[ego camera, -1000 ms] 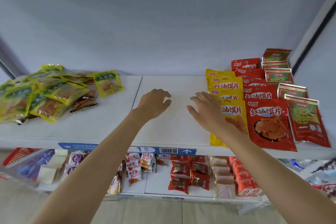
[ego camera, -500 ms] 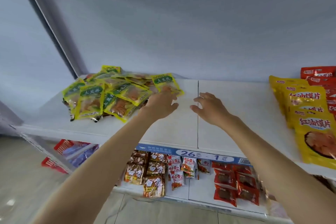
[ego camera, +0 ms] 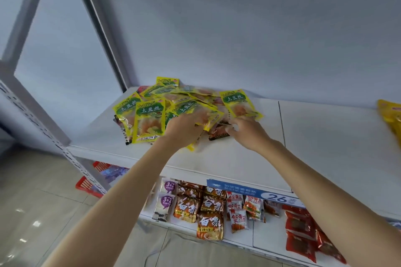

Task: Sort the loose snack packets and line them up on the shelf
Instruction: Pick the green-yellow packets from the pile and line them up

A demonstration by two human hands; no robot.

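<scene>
A loose pile of yellow-green snack packets (ego camera: 149,117) lies on the left part of the white shelf (ego camera: 243,160). Some dark red packets (ego camera: 218,135) stick out from under the pile. My left hand (ego camera: 184,129) rests on the pile's front, its fingers closed over a yellow packet (ego camera: 207,118) whose corner pokes out below the hand. My right hand (ego camera: 246,131) is at the pile's right edge, thumb and fingers pinching the rim of a dark red packet. One yellow-green packet (ego camera: 238,104) lies just behind my right hand.
A row of yellow packets (ego camera: 391,115) shows at the far right edge. The lower shelf (ego camera: 260,234) holds rows of orange, white and red packets behind a blue price strip (ego camera: 256,193). A grey upright post (ego camera: 43,119) and a red basket (ego camera: 89,183) stand at the left.
The view has swung left, away from the lined-up red and yellow rows. Both hands moved left across the bare shelf onto the loose pile and closed on packets.
</scene>
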